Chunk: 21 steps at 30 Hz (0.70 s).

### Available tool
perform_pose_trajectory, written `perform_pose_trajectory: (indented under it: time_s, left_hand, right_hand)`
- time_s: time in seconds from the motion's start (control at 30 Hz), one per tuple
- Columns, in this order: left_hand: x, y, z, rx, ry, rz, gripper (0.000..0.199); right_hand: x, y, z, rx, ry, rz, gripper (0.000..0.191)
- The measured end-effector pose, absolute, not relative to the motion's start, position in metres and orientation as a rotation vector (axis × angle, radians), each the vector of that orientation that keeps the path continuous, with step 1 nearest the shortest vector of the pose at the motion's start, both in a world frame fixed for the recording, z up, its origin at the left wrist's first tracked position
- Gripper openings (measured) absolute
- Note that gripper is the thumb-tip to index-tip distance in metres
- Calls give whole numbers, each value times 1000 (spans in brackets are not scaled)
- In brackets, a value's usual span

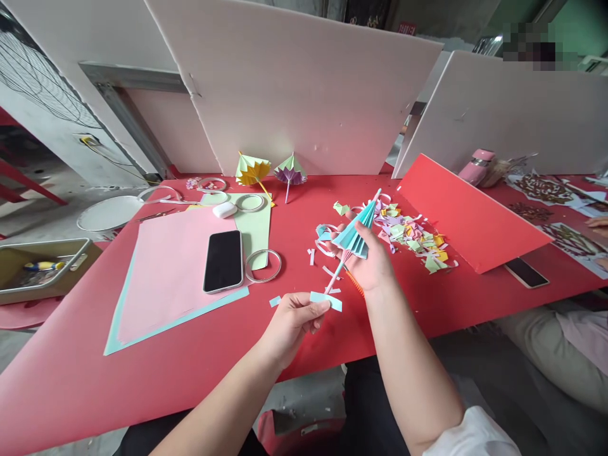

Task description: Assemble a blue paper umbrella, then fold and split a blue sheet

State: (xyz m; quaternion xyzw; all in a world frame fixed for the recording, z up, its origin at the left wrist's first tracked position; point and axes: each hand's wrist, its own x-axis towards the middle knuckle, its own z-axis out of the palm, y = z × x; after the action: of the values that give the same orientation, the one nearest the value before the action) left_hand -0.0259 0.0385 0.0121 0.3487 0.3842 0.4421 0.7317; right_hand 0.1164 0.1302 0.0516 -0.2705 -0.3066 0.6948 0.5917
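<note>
Pinches a pale blue paper strip (336,304) between thumb and fingers of the left hand (295,315), right at the lower end of a pink stick (338,272); curls the right hand (375,269) around the half-folded blue paper umbrella (357,235) on that stick, with its tip towards one o'clock. Has white snippets (311,256) just beside the hands on the red surface (316,209). Sees a heap of coloured scraps (411,234) at two o'clock, then a slanted red board (475,215), with a dark phone (527,272) at three. Faces a yellow-and-green umbrella (253,170) and a purple-and-green umbrella (291,172) at eleven, before a pale panel (304,95). Finds at nine a clear tape roll (280,266) and a black-screened phone (223,261) on pink paper (166,266); at ten, a white case (225,209) near green paper (259,231). Spots a basket (35,294) past the edge at nine, and another person's hand (599,226) at three, partly cut off.
</note>
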Motion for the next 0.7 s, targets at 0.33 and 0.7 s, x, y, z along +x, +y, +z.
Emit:
perform_pose_trajectory:
  time_s: [0.33, 0.7]
  left_hand:
    - [-26, 38, 12, 826, 913, 1042, 21]
    - [-39, 45, 35, 1064, 963, 1027, 9]
  right_hand:
    - [101, 124, 52, -598, -615, 1602, 29]
    - [95, 114, 56, -668, -826, 1577, 30]
